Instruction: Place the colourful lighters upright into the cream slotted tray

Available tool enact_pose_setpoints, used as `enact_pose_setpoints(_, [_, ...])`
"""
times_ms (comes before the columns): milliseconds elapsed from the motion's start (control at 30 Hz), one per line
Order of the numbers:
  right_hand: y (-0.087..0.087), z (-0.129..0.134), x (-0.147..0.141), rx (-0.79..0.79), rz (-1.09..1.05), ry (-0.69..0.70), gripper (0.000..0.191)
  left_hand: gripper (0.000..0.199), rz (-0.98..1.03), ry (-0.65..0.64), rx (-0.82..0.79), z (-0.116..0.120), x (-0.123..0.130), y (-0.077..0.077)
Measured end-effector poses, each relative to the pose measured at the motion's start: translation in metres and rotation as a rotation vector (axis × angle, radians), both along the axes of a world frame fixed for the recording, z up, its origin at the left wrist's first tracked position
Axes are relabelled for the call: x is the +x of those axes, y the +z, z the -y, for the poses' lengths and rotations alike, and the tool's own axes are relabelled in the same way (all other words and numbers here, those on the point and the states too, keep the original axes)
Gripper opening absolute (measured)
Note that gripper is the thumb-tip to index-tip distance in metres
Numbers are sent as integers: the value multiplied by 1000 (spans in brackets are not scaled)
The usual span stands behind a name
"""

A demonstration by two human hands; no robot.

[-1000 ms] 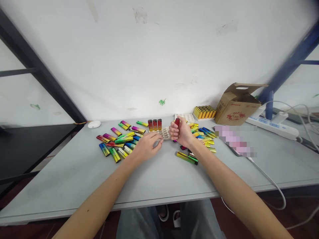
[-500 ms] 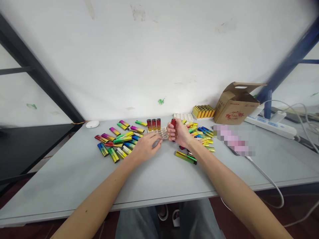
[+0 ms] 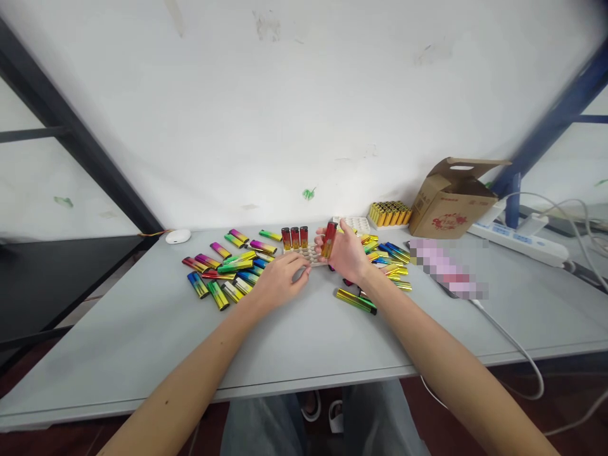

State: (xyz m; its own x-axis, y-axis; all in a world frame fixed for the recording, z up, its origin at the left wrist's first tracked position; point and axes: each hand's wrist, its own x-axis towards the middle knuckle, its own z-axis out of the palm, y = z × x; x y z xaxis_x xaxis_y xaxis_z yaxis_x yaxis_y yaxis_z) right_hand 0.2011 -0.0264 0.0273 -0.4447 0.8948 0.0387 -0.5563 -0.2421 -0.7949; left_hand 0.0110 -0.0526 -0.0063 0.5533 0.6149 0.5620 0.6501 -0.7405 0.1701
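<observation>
**Red Shaded into Gold**

Red is blended into gold on the held lighter (image 3: 329, 239) and the three standing lighters (image 3: 295, 238). Magenta, green and blue are faded into yellow across the scattered lighters (image 3: 218, 296). The brown carton (image 3: 427, 206) is patterned in red.

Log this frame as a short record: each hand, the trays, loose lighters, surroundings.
Left hand: at near edge of perforated tray; grip unclear
Right hand: holding red-and-gold lighter, slightly tilted
Standing in tray: three red-and-gold lighters
Loose: multicolored lighters on both sides, left group and right group
Behind: white tray, upright yellow pieces
Far right: open cardboard box, power strip
Far left: white case
</observation>
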Motion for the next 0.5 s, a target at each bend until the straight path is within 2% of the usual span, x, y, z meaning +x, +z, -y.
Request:
enact_pose_setpoints(100, [0, 0, 1, -14, -15, -34, 32, 18, 4, 4, -9, 0, 0, 0])
enact_pose_setpoints(200, [-3, -3, 1, -33, 58, -116, 19, 18, 14, 9, -26, 0, 0, 2])
enact_pose_setpoints(267, [-6, -7, 0, -16, 97, -166, 18, 18, 18, 11, -38, 0, 1, 4])
enact_pose_setpoints(367, [-8, -11, 0, 103, 196, -279, 24, 18, 25, 34, -46, 1, 1, 5])
enact_pose_setpoints(500, [-10, -14, 6, 381, 455, -465, 34, 29, -14, 49, -49, 2, -1, 1])
